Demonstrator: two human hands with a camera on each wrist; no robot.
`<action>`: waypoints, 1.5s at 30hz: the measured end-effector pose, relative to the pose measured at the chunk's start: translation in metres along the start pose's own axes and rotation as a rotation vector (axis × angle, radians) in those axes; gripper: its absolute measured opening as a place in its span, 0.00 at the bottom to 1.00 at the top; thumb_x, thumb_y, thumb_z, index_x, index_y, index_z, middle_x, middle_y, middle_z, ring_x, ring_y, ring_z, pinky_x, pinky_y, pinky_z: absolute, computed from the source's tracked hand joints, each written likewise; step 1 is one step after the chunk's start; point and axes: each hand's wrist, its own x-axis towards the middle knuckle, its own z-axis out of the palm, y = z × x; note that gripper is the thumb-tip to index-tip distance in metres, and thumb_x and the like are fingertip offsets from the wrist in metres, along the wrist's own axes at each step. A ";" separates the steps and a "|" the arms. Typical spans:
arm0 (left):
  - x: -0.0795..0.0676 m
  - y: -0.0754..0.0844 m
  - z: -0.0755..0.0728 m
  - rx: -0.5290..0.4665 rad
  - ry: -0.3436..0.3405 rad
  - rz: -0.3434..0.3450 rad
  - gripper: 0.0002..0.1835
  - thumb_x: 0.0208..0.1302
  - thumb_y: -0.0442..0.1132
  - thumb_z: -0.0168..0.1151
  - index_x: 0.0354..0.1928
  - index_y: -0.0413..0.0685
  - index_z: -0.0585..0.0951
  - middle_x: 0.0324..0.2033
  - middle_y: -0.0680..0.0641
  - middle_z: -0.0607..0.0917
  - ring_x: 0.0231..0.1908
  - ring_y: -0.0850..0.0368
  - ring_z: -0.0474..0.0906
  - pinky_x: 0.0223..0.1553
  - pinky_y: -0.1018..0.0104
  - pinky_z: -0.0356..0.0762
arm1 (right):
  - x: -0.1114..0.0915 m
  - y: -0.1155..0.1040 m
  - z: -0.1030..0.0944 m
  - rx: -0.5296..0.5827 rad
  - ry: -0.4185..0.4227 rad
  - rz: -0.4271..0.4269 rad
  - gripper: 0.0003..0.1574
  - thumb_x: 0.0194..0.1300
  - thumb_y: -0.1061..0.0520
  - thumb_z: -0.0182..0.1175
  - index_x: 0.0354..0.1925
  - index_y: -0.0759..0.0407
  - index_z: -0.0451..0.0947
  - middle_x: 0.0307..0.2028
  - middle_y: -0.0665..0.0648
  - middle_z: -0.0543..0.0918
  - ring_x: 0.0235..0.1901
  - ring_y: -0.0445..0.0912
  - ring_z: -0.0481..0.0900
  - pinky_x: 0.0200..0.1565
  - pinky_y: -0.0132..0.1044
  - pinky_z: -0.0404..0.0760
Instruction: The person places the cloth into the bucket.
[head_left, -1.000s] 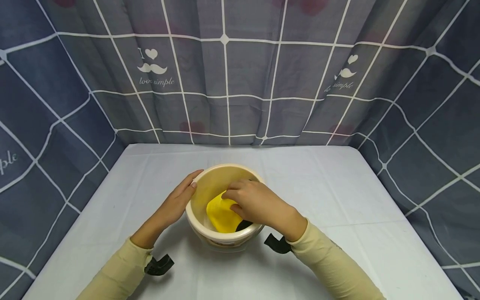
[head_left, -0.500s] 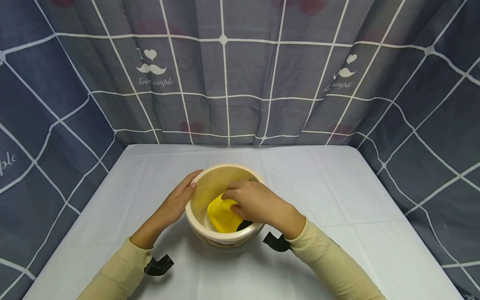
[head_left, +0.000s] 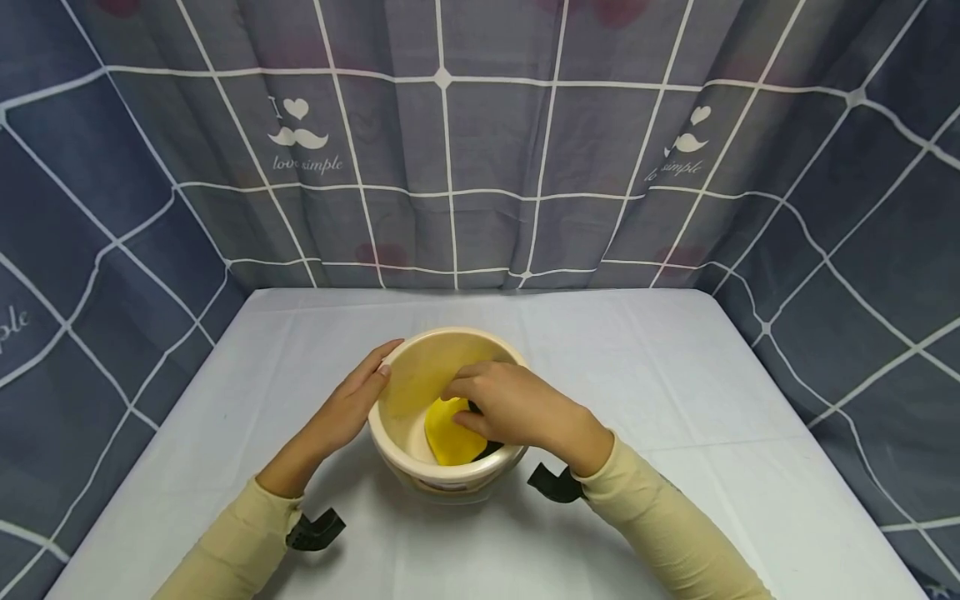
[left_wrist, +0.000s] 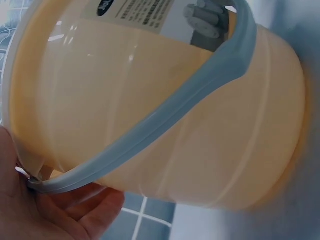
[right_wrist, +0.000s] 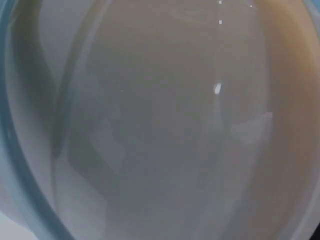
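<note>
A cream bucket [head_left: 411,392] stands upright on the white-covered table. My left hand [head_left: 341,417] holds its left side, thumb at the rim and fingers round the outside. The left wrist view has those fingers beside the hinge of the grey-blue carrying handle [left_wrist: 155,120], which slants across the bucket's wall. Reaching in over the right rim, my right hand [head_left: 506,404] has curled fingers on a soft yellow piece with black parts [head_left: 446,433] low inside; its exact kind cannot be made out. In the right wrist view the bucket's glossy wall [right_wrist: 170,125] hides that hand.
White cloth [head_left: 637,400] covers the table around the bucket. Dark grey-blue curtains [head_left: 487,167] with white grid lines enclose the back and both sides. A printed label [left_wrist: 145,15] is on the bucket's outer wall. Black straps [head_left: 555,483] sit at both wrists.
The yellow piece has shrunk from view on its left side, drawn right toward my right hand, and black now shows between thumb and fingers. My left hand stays on the bucket.
</note>
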 end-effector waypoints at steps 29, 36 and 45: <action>0.003 0.007 -0.009 0.017 -0.073 0.002 0.29 0.84 0.45 0.41 0.79 0.42 0.54 0.73 0.36 0.63 0.66 0.41 0.69 0.60 0.72 0.67 | -0.020 0.011 -0.009 0.055 0.170 0.013 0.26 0.71 0.48 0.66 0.62 0.58 0.79 0.56 0.54 0.81 0.58 0.49 0.77 0.64 0.44 0.71; 0.003 0.012 -0.010 0.041 -0.042 -0.001 0.29 0.84 0.45 0.41 0.79 0.43 0.55 0.71 0.34 0.66 0.65 0.39 0.70 0.64 0.42 0.65 | -0.026 0.013 -0.010 0.043 0.204 0.019 0.26 0.72 0.48 0.64 0.62 0.58 0.79 0.60 0.56 0.80 0.61 0.52 0.75 0.64 0.47 0.70; 0.002 0.015 -0.010 0.076 -0.018 0.018 0.28 0.84 0.45 0.40 0.78 0.41 0.57 0.74 0.37 0.63 0.72 0.39 0.59 0.70 0.38 0.53 | -0.036 0.019 -0.011 0.025 0.257 0.060 0.29 0.71 0.47 0.65 0.64 0.58 0.78 0.63 0.60 0.78 0.66 0.55 0.71 0.68 0.50 0.65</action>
